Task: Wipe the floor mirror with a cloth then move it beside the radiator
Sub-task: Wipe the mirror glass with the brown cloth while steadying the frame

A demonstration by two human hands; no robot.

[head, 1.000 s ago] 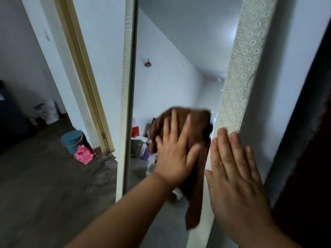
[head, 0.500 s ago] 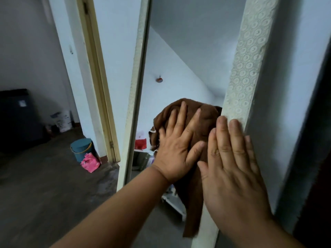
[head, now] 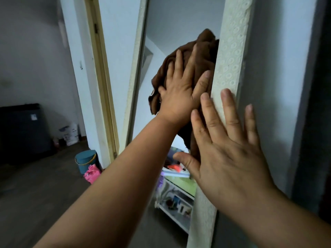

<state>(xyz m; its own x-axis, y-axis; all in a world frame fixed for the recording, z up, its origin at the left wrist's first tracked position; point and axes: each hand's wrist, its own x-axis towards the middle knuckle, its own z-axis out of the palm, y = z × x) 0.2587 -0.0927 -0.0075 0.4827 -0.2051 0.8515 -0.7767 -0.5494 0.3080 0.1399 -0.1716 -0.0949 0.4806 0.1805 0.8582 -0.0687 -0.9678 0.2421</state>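
A tall floor mirror (head: 180, 20) in a white patterned frame (head: 232, 51) leans against the wall in front of me. A brown cloth (head: 200, 54) lies bunched on the glass near the right frame edge. My left hand (head: 180, 93) presses the cloth flat against the glass with straight, spread fingers. My right hand (head: 227, 151) lies flat with spread fingers against the right side of the frame, lower down. The lower part of the cloth hangs behind my right hand.
A doorway with a yellowish frame (head: 102, 83) opens to the left of the mirror. A blue bucket (head: 86, 161) and a pink bag (head: 92, 173) sit on the dark floor by the door. A dark cabinet (head: 21, 131) stands far left. The glass reflects a shelf with clutter.
My left hand has slid the cloth upward and to the right on the glass. My right hand has stayed on the frame, its fingers now spread wider.
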